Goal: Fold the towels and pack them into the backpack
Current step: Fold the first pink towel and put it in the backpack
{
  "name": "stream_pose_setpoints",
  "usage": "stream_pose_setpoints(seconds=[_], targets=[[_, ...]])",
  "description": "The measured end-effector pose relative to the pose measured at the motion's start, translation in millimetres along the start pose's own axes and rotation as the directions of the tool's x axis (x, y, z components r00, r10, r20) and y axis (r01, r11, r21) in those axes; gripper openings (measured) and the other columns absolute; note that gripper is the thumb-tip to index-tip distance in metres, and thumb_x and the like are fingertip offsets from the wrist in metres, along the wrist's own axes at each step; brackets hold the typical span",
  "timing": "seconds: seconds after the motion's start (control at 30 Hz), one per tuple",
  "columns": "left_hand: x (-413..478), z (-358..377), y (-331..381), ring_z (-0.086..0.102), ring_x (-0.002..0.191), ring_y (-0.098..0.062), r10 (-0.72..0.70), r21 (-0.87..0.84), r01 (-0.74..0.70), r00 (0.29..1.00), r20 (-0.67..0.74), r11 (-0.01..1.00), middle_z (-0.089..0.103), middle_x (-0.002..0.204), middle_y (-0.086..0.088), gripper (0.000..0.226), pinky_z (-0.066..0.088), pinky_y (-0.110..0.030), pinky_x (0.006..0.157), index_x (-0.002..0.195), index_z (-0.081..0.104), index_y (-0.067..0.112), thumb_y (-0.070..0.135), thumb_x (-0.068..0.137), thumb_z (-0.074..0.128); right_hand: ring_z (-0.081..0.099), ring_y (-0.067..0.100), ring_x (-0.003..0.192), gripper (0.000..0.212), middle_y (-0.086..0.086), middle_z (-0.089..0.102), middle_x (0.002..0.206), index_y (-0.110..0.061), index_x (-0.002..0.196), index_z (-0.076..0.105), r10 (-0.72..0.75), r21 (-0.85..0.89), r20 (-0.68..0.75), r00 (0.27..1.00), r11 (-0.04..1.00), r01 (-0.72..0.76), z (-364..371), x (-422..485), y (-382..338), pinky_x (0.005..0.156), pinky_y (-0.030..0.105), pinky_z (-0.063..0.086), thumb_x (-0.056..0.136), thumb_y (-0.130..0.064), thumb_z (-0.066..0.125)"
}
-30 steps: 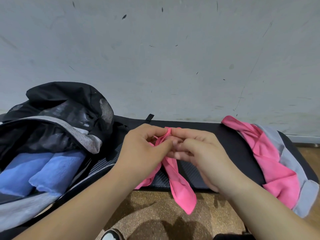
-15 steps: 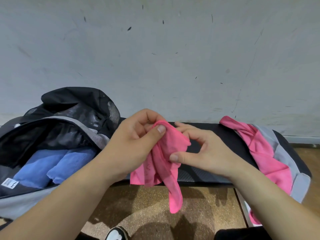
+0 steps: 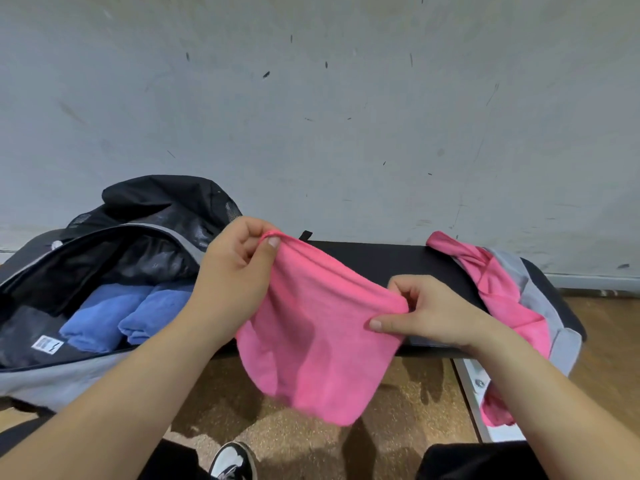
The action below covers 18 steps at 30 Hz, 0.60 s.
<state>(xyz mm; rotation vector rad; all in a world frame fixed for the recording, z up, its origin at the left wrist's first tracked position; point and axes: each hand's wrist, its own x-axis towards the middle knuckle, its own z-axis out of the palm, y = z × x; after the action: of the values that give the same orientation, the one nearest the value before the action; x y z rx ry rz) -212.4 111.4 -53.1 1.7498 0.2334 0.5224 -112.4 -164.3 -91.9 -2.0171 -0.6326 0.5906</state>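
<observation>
A pink towel (image 3: 318, 344) hangs spread between my hands above the front edge of a black bench (image 3: 388, 261). My left hand (image 3: 235, 271) pinches its upper left corner. My right hand (image 3: 422, 313) pinches its right corner, lower down. The towel's bottom sags loose over the floor. An open black and grey backpack (image 3: 69, 372) lies at the left with two folded blue towels (image 3: 128, 313) inside. More pink towel (image 3: 498, 296) and a grey towel (image 3: 540, 296) lie heaped on the bench's right end.
A scuffed grey wall (image 3: 311, 116) rises right behind the bench. Brown floor (image 3: 311, 434) lies below, with my shoe (image 3: 232, 462) at the bottom middle. A white bench leg (image 3: 474, 393) runs down at the right.
My hands have drawn apart, the left up and left, the right down and right. The pink towel has gone from a bunched strip to a spread sheet.
</observation>
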Motion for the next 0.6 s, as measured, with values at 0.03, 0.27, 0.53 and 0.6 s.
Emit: stream_pose_setpoints(seconds=[0.03,0.27,0.53,0.6], targets=[[2,0,-2,0.052,0.060,-0.003,-0.004,0.015,0.005,1.000,-0.022,1.000,0.069,0.073,0.005,0.012,0.041,-0.017,0.060,0.101,0.067,0.017,0.011,0.105,0.057,0.053,0.017,0.067,0.048,0.002,0.059,0.069,-0.008,0.075,0.054,0.005,0.022,0.003,1.000,1.000,-0.005,-2,-1,3,0.062,0.037,0.040,0.071,-0.031,0.096],[9,4,-9,0.070,0.081,-0.012,-0.003,0.052,0.003,1.000,-0.006,0.999,0.079,0.090,0.000,0.016,0.050,-0.030,0.078,0.098,0.068,0.023,0.010,0.103,0.059,0.057,0.004,0.066,0.019,-0.013,0.066,0.073,-0.032,0.077,0.069,0.081,-0.326,0.021,0.997,0.943,-0.069,-13,7,22,0.071,0.031,0.049,0.083,-0.042,0.084],[18,17,-24,0.062,0.072,0.002,-0.008,0.171,0.000,0.999,0.047,0.985,0.076,0.084,0.003,0.015,0.045,-0.012,0.067,0.097,0.065,0.024,0.012,0.104,0.059,0.071,0.027,0.094,0.013,0.004,0.075,0.101,-0.022,0.089,0.076,0.114,-0.159,0.143,0.983,0.983,-0.091,-18,8,20,0.092,0.047,0.057,0.082,-0.029,0.084],[22,17,-29,0.061,0.070,-0.002,-0.030,0.196,0.023,0.999,0.031,0.980,0.076,0.083,0.000,0.015,0.045,-0.016,0.065,0.096,0.065,0.025,0.014,0.104,0.059,0.070,0.031,0.101,0.008,0.003,0.075,0.104,-0.017,0.088,0.076,0.087,-0.090,0.163,0.983,0.993,-0.073,-20,9,19,0.094,0.053,0.056,0.081,-0.019,0.079]])
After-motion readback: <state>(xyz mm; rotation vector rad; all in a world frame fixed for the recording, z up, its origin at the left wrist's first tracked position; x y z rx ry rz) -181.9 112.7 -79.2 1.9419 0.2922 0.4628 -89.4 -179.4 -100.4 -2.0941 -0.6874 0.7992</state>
